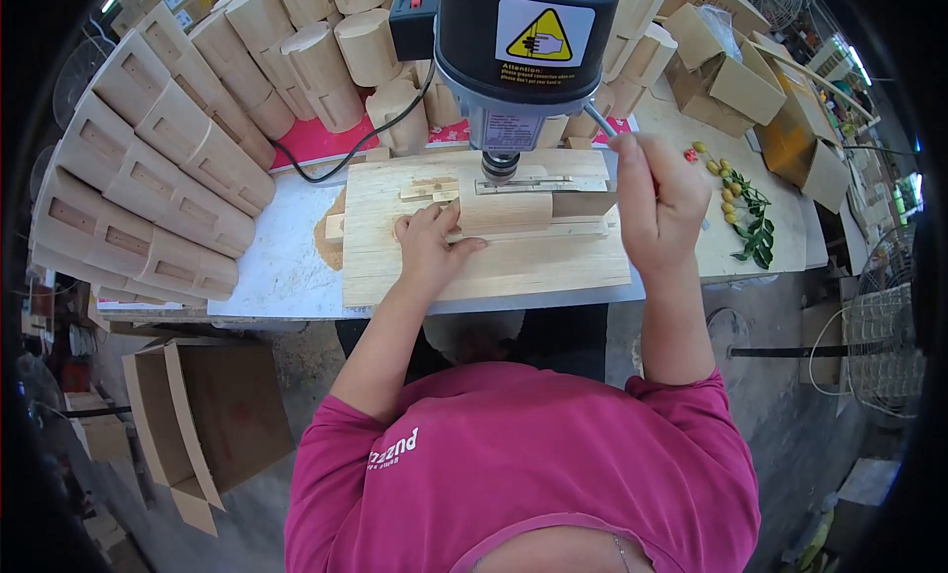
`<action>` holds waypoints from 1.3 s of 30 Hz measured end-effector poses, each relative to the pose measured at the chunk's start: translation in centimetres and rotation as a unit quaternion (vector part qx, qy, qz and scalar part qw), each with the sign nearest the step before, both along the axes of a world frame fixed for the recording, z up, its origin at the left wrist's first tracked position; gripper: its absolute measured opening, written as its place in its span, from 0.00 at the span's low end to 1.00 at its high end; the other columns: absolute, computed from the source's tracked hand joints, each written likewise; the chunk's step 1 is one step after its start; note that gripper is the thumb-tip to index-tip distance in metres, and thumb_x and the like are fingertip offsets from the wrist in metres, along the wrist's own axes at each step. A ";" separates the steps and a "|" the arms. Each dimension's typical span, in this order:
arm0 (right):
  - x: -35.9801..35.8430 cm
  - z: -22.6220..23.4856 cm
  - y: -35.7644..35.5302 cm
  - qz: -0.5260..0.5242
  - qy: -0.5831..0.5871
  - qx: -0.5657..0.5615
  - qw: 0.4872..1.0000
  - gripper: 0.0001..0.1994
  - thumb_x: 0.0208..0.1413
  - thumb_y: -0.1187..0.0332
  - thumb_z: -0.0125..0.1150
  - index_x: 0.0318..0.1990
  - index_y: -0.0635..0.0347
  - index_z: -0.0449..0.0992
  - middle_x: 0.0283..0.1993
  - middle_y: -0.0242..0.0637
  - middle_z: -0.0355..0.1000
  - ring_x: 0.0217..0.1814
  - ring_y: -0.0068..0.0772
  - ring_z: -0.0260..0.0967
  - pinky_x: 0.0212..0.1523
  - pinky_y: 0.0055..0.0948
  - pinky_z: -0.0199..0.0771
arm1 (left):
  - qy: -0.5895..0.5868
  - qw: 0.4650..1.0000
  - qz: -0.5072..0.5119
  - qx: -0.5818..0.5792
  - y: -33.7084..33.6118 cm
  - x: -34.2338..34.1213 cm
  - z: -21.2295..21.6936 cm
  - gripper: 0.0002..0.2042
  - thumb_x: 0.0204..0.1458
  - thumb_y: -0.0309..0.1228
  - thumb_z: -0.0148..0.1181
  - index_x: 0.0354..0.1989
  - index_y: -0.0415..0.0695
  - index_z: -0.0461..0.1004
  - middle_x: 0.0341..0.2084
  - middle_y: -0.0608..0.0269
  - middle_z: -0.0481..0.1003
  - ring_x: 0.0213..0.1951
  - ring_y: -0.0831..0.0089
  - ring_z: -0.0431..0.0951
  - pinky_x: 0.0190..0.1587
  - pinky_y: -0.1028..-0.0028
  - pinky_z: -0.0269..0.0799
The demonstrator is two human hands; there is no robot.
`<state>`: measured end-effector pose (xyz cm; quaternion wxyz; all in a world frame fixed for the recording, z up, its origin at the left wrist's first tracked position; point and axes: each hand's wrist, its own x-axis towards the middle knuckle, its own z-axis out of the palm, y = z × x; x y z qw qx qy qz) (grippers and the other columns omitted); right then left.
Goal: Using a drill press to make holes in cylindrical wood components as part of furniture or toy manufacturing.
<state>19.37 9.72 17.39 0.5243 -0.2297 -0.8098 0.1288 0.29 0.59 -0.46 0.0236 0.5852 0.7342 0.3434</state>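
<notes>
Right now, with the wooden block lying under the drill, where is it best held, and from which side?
Probably by its left end, coming from the near left, as the left hand does. The wooden block lies flat and long on the board, with the drill above its top edge, so that end keeps fingers clear. The right hand grips the lever.
</notes>
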 end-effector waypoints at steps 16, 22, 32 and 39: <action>-1.0 -9.4 1.2 0.049 0.065 0.041 0.996 0.03 0.44 0.80 0.53 0.29 0.66 0.72 0.19 0.39 0.64 0.18 0.37 0.60 0.20 0.31 0.57 | -0.004 1.000 -0.003 0.012 -0.1 0.0 -0.3 0.28 0.32 0.42 0.68 0.45 0.48 0.72 0.22 0.69 0.67 0.33 0.69 0.68 0.42 0.65 0.50; -1.3 -10.5 1.7 0.048 0.070 0.049 0.995 0.04 0.44 0.80 0.54 0.29 0.66 0.72 0.21 0.39 0.65 0.20 0.37 0.61 0.22 0.31 0.58 | 0.000 1.000 0.001 0.013 -0.1 0.1 -0.1 0.27 0.32 0.42 0.68 0.45 0.49 0.72 0.22 0.69 0.67 0.33 0.69 0.68 0.42 0.65 0.50; -1.6 1.0 1.9 -0.006 0.060 0.060 0.996 0.06 0.51 0.72 0.55 0.25 0.65 0.71 0.17 0.36 0.62 0.18 0.26 0.59 0.20 0.22 0.58 | -0.017 1.000 0.017 0.008 -0.3 0.1 0.1 0.21 0.31 0.41 0.69 0.37 0.50 0.74 0.23 0.70 0.69 0.33 0.70 0.68 0.45 0.65 0.50; -5.7 5.7 8.6 -0.101 -0.026 -0.063 0.993 0.14 0.58 0.64 0.47 0.34 0.67 0.73 0.27 0.34 0.71 0.28 0.26 0.65 0.31 0.24 0.64 | -0.006 1.000 0.000 0.017 -0.1 0.0 -0.2 0.28 0.32 0.43 0.68 0.46 0.48 0.72 0.24 0.68 0.69 0.35 0.68 0.69 0.43 0.65 0.51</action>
